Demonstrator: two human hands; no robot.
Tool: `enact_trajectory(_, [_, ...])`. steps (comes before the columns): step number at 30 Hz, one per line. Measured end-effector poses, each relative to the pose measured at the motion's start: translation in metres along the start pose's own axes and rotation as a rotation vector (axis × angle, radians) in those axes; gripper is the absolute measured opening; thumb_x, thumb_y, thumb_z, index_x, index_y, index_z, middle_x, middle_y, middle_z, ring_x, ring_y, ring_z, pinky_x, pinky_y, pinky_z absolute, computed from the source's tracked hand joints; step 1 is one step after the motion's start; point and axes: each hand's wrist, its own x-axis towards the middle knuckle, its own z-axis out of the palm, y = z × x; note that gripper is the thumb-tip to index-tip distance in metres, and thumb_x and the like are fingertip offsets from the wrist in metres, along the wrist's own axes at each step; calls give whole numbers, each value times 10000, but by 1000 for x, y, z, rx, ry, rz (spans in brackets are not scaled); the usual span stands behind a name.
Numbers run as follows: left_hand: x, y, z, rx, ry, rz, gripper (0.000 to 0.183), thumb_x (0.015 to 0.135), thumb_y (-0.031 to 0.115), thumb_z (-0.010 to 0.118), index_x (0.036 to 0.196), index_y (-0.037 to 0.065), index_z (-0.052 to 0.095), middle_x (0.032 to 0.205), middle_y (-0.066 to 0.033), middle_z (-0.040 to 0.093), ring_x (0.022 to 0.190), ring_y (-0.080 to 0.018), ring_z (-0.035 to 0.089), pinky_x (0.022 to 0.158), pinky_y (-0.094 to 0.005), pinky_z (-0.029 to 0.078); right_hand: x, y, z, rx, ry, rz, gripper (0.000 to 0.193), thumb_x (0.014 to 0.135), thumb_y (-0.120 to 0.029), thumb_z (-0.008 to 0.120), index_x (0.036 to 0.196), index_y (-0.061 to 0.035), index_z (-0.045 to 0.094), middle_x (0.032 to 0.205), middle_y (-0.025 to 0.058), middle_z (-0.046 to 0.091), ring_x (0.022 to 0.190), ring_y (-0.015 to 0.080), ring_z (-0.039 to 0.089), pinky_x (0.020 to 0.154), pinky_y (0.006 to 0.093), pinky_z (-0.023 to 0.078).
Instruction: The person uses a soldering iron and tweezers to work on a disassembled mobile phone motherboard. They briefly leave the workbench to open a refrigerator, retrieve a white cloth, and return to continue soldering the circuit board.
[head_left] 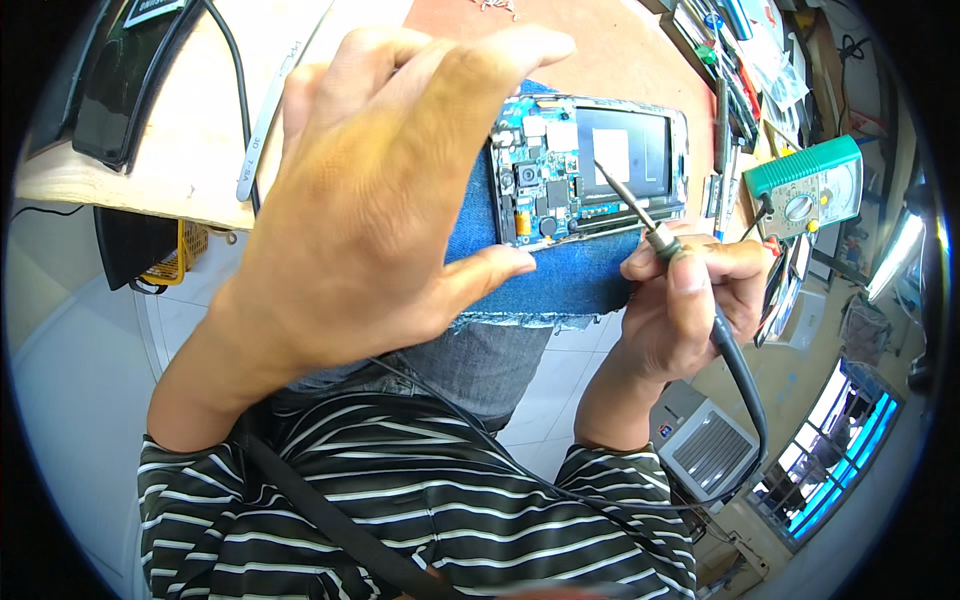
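An opened smartphone (550, 185) lies on a blue denim cloth (585, 285), its blue circuit board on the left and a dark battery bay with a white label on the right. My left hand (370, 200) is open over the phone's left side, thumb and index finger spread wide. The left thumb tip is close by the phone's lower left corner; whether it touches I cannot tell. In my right hand (695, 285) is a soldering iron (632, 203), gripped like a pen. Its tip appears over the battery bay; contact is unclear.
A green multimeter (805, 190) lies to the right, close to a crowded row of hand tools (728, 130). At the left are a slim metal tool (268, 125), a black cable (240, 75) and a black device (125, 90). The iron's cord (745, 385) hangs beside my right forearm.
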Motion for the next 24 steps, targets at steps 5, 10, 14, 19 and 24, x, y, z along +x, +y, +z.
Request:
enact_trajectory(5, [-11,21,1,182,-68,-59,1066,562,317,965,1480,90,473,1191,-55,621,1169,-278,515,1033,-452,330,-6,-3,-3,42,-3,95,157,902,20,688,921,18,532,738,171,696,603,161,669,586,245,551])
enact_trajectory(10, [-15,27,14,263,-18,-105,1104,548,377,971,1487,95,464,1171,-40,593,1158,-269,505,1010,-465,316,-5,-2,-5,16,-32,151,169,921,-9,713,918,27,548,758,182,715,634,145,687,591,234,553])
enact_trajectory(14, [-16,23,14,217,-11,-98,1102,572,362,970,1502,94,441,1172,-42,596,1165,-263,507,1013,-474,305,-3,-1,-5,1,-32,170,172,929,-26,713,915,24,549,737,168,712,619,138,680,574,230,547])
enact_trajectory(19, [-17,19,14,214,-10,-66,1076,597,298,952,1511,91,425,1179,-51,611,1177,-260,510,1012,-473,301,-2,-1,-3,5,-44,167,177,930,-36,717,911,22,551,719,157,710,607,131,676,565,222,540])
enact_trajectory(24, [-16,18,15,236,-11,-55,1049,586,288,949,1489,95,453,1163,-45,625,1177,-256,513,1013,-460,299,0,0,-3,-16,-59,157,174,930,-41,717,907,16,553,702,152,707,598,131,673,563,219,535])
